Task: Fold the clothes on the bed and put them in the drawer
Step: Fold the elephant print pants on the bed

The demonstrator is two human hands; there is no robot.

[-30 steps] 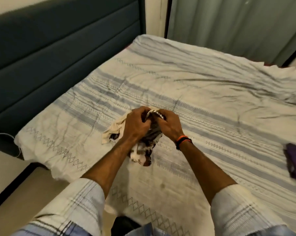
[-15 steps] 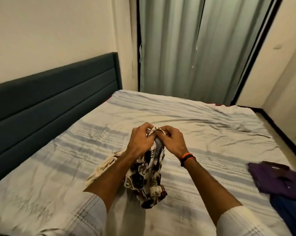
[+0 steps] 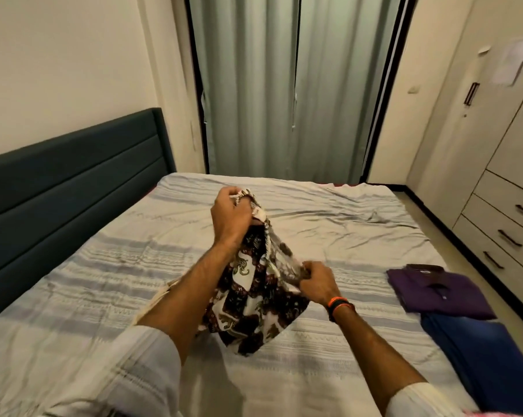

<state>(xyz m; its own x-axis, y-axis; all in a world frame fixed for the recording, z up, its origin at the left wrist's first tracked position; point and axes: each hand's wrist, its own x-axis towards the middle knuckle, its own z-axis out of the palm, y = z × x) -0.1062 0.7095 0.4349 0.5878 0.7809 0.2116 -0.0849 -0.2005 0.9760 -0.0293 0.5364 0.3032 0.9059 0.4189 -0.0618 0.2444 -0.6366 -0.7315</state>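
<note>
A patterned garment [image 3: 254, 299], dark brown and white with an elastic waistband, hangs over the middle of the bed [image 3: 329, 224]. My left hand [image 3: 230, 218] grips its waistband, raised high. My right hand [image 3: 316, 281] grips the cloth's edge lower and to the right, stretching it. A cream garment [image 3: 158, 299] lies partly hidden behind my left forearm. Folded purple shirt [image 3: 437, 291] and blue garment [image 3: 489, 353] lie at the bed's right edge. Drawers [image 3: 507, 224] with dark handles stand on the right.
A dark blue headboard [image 3: 73, 188] runs along the left. Grey-green curtains [image 3: 293, 85] hang behind the bed. A narrow strip of floor [image 3: 453, 236] separates the bed from the wardrobe.
My hands have parted: the left rose with the waistband, the right slid down and to the right along the cloth. The garment is lifted higher and spread. The view tilted upward.
</note>
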